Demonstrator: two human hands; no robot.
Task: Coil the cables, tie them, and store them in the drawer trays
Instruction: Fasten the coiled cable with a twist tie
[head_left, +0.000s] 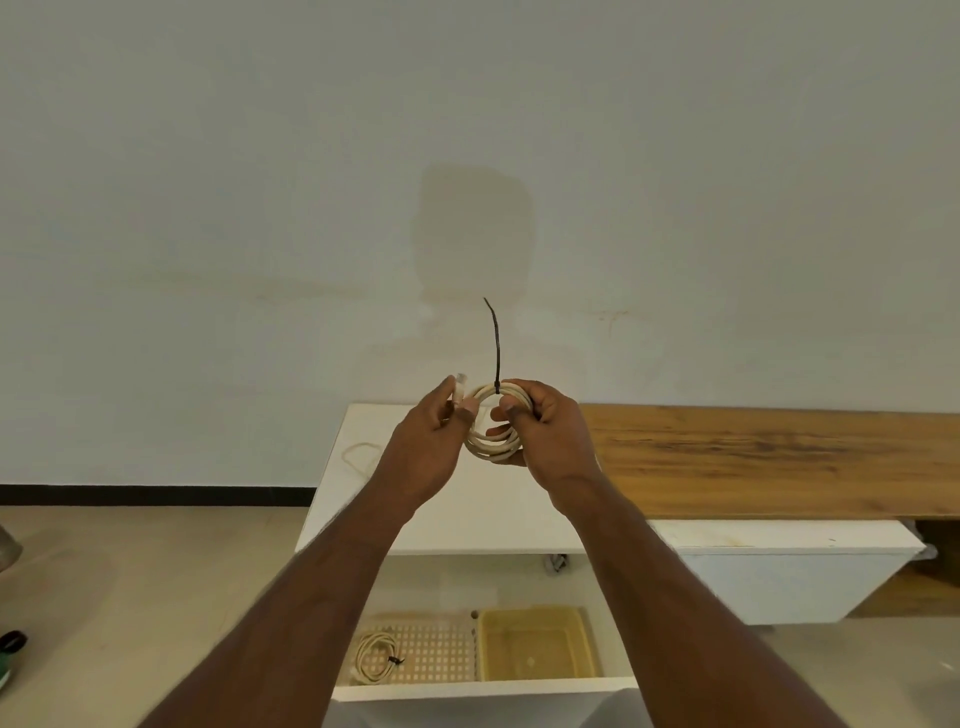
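Hands are raised together above the white cabinet top (447, 514). By the right hand (545, 431) a cream coiled cable (491, 444) is gripped, fingers curled round its right side, and a black zip tie (497, 348) is seen wrapped at the top of the coil, its tail pointing up. By the left hand (431, 441) the cable's plug end (460, 391) is pinched between thumb and fingers. Nearer, an open drawer (483, 691) is shown: a tied cable bundle (376, 657) lies in the left perforated tray (436, 654), beside a yellow tray (535, 647). A loose cord (361, 457) lies at the cabinet's far left.
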